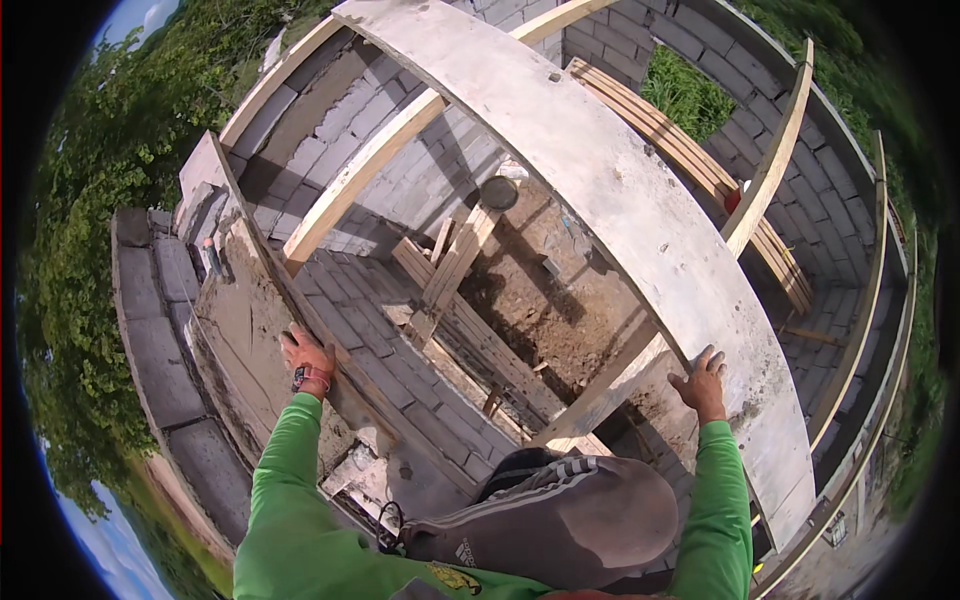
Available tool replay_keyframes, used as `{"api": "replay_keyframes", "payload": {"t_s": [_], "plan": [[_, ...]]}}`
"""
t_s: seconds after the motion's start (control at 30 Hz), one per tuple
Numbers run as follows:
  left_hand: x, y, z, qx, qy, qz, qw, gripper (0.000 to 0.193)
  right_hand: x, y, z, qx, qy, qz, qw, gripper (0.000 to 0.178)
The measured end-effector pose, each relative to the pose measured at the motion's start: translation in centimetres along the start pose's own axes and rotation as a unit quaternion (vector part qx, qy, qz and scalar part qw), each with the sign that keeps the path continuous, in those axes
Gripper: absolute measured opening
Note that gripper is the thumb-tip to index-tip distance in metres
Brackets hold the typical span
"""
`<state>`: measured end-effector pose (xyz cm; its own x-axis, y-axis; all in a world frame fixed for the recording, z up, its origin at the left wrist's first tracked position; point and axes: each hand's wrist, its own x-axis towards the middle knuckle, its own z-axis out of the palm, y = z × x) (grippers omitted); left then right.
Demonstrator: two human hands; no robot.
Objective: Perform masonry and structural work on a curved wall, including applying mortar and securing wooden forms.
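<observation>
Knee (625,510) nearest, left hand (309,359) rests on ledge (243,325), right hand (704,385) on panel (600,165), grips wide.

Open gap btwn hands (307,362), pale panel (620,190) on R, wooden beams (360,180) across (nr & far).

This is an outdoor building site, a block house or similar building part-way up. Bare walls of grey blocks (405,370) stand unroofed, one with an opening (690,95) onto greenery. Timber beams (365,175) span the wall tops, and a long pale board (600,180) lies across at that height. Near the far end of the mortar-smeared surface (245,300), by its left edge, sits a small hand tool (212,257). Below, rough planks (500,350) and a dirt floor (545,240) show; trees (90,250) and sky (120,540) lie beyond.
</observation>
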<state>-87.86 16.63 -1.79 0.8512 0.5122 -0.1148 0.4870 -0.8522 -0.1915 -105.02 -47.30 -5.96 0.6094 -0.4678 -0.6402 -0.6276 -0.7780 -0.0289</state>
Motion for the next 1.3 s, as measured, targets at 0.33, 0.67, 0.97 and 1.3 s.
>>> {"api": "replay_keyframes", "payload": {"t_s": [0.33, 0.67, 0.97, 1.3], "plan": [[2.1, -1.8, 1.3, -0.139, -0.072, -0.105, 0.982, 0.101, 0.0, 1.1, -0.2, 0.010, -0.040, 0.005, 0.999, 0.110], [2.2, -0.8, 0.3, -0.107, -0.099, -0.094, 0.985, 0.096, 2.4, 3.3, -5.4, -0.079, -0.255, -0.086, 0.960, 0.089], [2.3, -4.3, 0.8, -0.092, -0.024, -0.108, 0.990, 0.096, 2.2, 0.2, -3.6, -0.054, -0.288, -0.061, 0.954, 0.104], [0.7, -1.9, 0.0, -0.096, -0.044, -0.099, 0.989, 0.099, 2.0, 3.2, -2.3, -0.014, -0.224, -0.064, 0.972, 0.112]]}}
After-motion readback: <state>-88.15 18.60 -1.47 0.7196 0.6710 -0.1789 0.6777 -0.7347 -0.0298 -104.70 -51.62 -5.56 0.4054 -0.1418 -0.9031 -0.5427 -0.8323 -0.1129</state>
